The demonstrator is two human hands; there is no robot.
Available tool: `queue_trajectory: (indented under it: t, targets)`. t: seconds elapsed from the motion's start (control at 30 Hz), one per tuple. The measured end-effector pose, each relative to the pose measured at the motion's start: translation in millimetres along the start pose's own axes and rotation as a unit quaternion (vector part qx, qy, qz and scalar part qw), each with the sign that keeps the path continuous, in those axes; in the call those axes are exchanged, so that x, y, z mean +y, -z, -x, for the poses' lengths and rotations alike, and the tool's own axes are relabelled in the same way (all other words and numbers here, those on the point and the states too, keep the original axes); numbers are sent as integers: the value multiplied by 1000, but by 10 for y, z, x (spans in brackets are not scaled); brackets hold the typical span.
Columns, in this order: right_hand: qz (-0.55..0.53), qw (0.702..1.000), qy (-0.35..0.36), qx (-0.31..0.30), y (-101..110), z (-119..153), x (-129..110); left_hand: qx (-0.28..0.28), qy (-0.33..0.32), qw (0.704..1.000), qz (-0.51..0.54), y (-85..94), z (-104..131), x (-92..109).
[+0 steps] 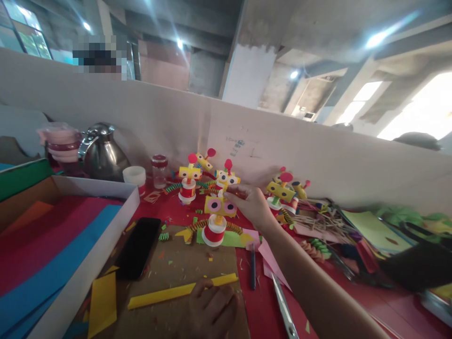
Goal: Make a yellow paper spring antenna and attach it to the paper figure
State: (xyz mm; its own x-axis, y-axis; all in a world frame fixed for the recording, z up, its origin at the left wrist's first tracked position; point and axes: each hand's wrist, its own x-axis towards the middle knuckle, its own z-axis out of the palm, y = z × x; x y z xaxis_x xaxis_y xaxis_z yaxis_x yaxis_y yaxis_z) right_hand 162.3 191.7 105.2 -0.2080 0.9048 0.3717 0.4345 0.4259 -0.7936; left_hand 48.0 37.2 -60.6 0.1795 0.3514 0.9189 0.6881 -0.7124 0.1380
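Observation:
My right hand (250,201) reaches forward from the right, thumb and fingertips pinched at the top of a paper robot figure (214,230). That figure stands upright, with a yellow tube head, pink-ringed eyes, a red and white cup body and coiled paper arms. My left hand (213,308) is low in front, fingers curled in, overlapping a rolled yellow paper strip (165,295); the inside of its grip is hidden. Behind are similar figures: one with a red antenna (187,186), another partly covered (226,178), and more at the right (280,193).
Left lies a box (136,193) of coloured paper, beside a black phone (139,247). A steel jug (104,153), white cup (134,176) and jar (159,172) stand behind. Scissors (282,306), a pen (253,268) and sticks (318,219) lie right. A white partition (169,127) closes the back.

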Motion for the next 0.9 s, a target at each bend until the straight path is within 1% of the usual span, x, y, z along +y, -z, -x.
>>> queue_trajectory:
  t: [0.13,0.33,0.53,0.77,0.9]
  targets:
    - [-17,1000,2,5,-25,-9,28,-10,5,1000,4,3,-26,9]
    - [-20,1000,2,7,-41,-3,51,28,24,999,9,-5,-87,45]
    - [-31,999,3,10,-41,19,38,-13,12,1000,-6,32,-84,34]
    - [-15,1000,2,16,-59,16,31,-4,22,1000,-7,-22,-37,50]
    - [-13,1000,0,19,-63,16,34,3,15,1000,-12,-34,-9,39]
